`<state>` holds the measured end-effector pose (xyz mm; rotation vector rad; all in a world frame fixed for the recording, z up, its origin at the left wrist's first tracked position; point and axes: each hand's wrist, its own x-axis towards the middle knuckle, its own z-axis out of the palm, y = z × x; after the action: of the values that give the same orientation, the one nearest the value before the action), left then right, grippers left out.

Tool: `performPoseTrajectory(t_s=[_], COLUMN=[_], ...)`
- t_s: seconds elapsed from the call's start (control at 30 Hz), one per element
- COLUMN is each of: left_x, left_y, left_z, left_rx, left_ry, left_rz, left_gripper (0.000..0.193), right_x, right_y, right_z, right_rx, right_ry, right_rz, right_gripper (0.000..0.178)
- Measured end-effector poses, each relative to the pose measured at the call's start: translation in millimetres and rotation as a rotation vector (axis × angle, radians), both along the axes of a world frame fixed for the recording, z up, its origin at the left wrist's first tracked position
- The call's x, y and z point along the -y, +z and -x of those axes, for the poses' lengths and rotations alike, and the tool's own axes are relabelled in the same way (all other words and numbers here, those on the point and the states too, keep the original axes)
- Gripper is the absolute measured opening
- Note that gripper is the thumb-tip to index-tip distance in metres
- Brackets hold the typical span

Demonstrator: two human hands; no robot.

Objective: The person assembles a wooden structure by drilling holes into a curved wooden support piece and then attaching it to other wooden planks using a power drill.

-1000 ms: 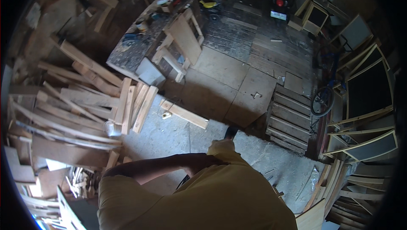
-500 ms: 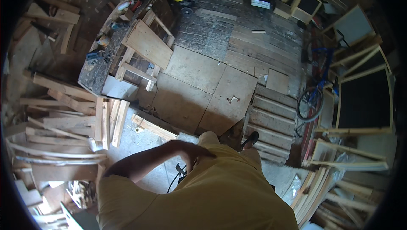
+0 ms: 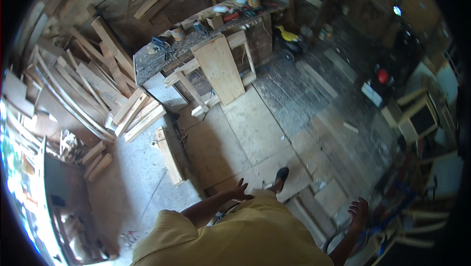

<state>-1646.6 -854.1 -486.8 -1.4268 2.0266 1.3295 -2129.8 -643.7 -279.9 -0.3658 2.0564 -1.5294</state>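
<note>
Steer clear of the plank [image 3: 169, 157] along the concrete edge [image 3: 193, 187], with the left hand [image 3: 239, 191] empty and spread. Place the shoe [image 3: 281, 173] flat on the floor panels [image 3: 252, 138], holding the empty, half-curled right hand [image 3: 358, 213] clear of the nearby bicycle [image 3: 381, 224].

Left hand [image 3: 238, 193]: shaded against the clothing, its palm too dark for us to read.
Right hand [image 3: 358, 213]: blurred to our eyes, its forearm cropped by the lower edge.
Yellow shirt [image 3: 235, 236]: cut off at that same edge, hiding one leg from us (a single dark shoe [image 3: 282, 173] shows).
Blue bicycle [image 3: 392, 210]: smeared, its wheel partly behind the forearm.
Workbench [image 3: 147, 62]: front partly blocked by a wooden panel [image 3: 218, 69]; we cannot name its smaller tools.
</note>
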Motion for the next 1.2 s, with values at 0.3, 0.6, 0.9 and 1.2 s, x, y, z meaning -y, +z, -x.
performPoseTrajectory(t_s=[0.3, 0.6, 0.9, 1.2], left_x=[328.7, 664.9, 773.3, 931.2], left_y=[-120.7, -5.9, -11.5, -14.6], left_z=[237.5, 449.1, 308.4, 148.4], left_rx=[-0.228, -0.572, -0.45, -0.232], left_ry=[0.051, -0.086, 0.878, 1.354], left_rz=[0.142, 0.314, 0.25, 0.662], left_gripper=[0.074, 0.059, 0.046, 0.044], right_x=[266.5, 667.9, 1013.0, 1228.9], right_y=[-242.2, -299.6, -302.9, -331.6], right_z=[169.7, 288.2, 332.7, 260.9], right_rx=[0.074, -0.157, -0.429, -1.041], right_ry=[0.7, 1.199, 1.547, 2.186], right_rz=[-0.527, -0.797, -0.921, -0.613], right_gripper=[0.036, 0.038, 0.04, 0.043])
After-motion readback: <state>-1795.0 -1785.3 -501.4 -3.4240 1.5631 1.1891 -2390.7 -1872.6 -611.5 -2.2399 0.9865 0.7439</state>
